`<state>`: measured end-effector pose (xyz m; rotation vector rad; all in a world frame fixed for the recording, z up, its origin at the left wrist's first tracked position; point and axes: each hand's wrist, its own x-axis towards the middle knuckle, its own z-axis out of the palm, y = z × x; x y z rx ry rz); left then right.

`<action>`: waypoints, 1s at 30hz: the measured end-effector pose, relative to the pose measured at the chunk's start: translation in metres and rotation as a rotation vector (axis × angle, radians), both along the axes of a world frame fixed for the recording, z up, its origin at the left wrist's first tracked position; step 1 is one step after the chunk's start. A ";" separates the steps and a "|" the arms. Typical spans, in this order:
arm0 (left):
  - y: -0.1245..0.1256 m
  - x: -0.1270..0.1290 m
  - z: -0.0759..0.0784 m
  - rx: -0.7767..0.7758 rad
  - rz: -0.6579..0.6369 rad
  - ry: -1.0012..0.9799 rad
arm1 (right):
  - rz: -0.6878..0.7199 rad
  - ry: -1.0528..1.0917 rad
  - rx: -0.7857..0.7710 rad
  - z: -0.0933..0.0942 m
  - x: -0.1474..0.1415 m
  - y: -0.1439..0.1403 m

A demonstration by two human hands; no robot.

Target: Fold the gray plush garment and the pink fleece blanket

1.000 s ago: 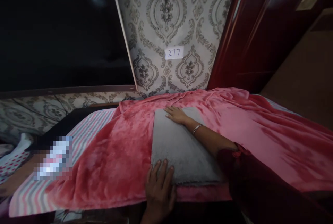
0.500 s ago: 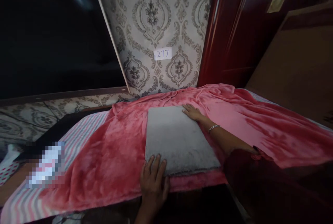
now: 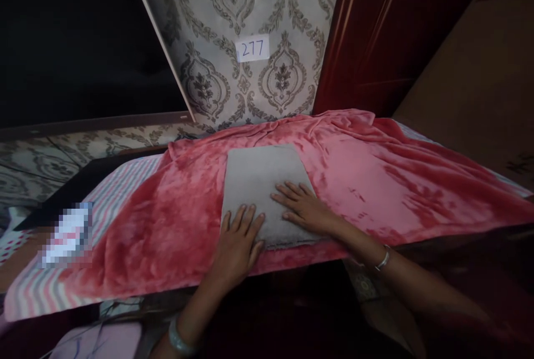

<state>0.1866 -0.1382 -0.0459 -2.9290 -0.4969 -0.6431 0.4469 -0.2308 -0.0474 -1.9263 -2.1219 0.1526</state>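
Observation:
A folded grey cloth (image 3: 261,178) lies flat on a red plush blanket (image 3: 367,175) that covers the bed. My left hand (image 3: 237,239) rests palm down on the cloth's near left corner, fingers spread. Beside it, my right hand (image 3: 303,208) presses flat on the near right part of the cloth, a bangle on its wrist. Neither hand grips anything.
A striped pink and white sheet (image 3: 125,186) shows at the bed's left side. Patterned wallpaper with a paper label reading 277 (image 3: 252,48) stands behind the bed, a dark screen (image 3: 75,42) to the left, a red wooden door (image 3: 387,30) to the right.
My right hand has slid from the cloth's far edge back to its near part, next to my left hand. The view has shifted down and back.

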 end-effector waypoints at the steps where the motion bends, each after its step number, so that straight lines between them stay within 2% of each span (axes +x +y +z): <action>1: 0.000 0.000 -0.002 -0.010 0.003 0.013 | -0.004 0.006 0.000 0.000 -0.001 -0.002; 4: 0.006 -0.004 0.001 -0.094 -0.008 -0.001 | 0.021 0.019 0.022 0.000 -0.001 -0.004; 8: 0.026 0.009 0.024 -0.243 -0.077 -0.051 | 0.044 0.040 0.034 0.002 -0.004 -0.007; 11: 0.051 0.049 0.040 -0.310 -0.189 0.006 | 0.051 0.068 0.029 0.006 -0.008 -0.009; 14: 0.078 0.109 0.046 -0.356 -0.252 0.207 | 0.064 0.103 0.036 0.010 -0.011 -0.009; 17: 0.103 0.172 0.045 -0.363 -0.221 0.438 | 0.047 0.140 0.028 0.014 -0.013 -0.011; 21: 0.127 0.234 0.039 -0.323 -0.172 0.490 | 0.031 0.197 0.016 0.015 -0.013 -0.012; 25: 0.152 0.263 0.033 -0.307 -0.195 0.478 | 0.025 0.241 0.000 0.015 -0.012 -0.013; 30: 0.180 0.275 0.027 -0.320 -0.303 0.468 | 0.021 0.269 -0.016 0.019 -0.010 -0.013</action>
